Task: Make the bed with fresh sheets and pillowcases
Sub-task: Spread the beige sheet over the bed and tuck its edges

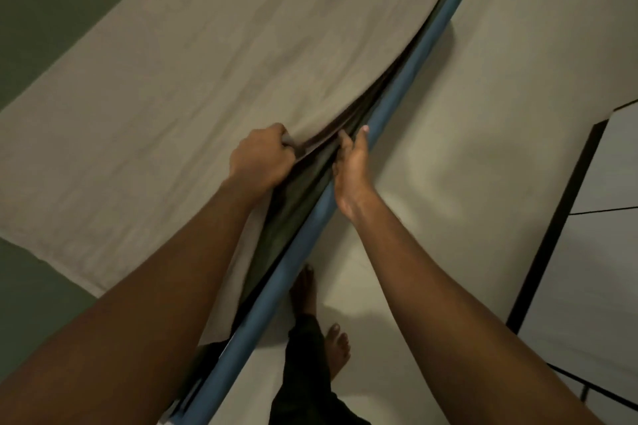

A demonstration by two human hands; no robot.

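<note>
fingertips of right hand [352, 166] out of sight under sheet [193, 79]

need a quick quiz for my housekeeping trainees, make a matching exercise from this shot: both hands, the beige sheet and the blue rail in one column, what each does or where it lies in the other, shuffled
Column one
1. left hand
2. right hand
3. beige sheet
4. blue rail

Column two
A. runs diagonally beside the pale floor
B. grips the beige sheet's edge in a fist
C. lies spread out, filling the upper left
D. fingers straight, reaching into the gap by the blue rail

Pairs: 1-B, 2-D, 3-C, 4-A
</note>
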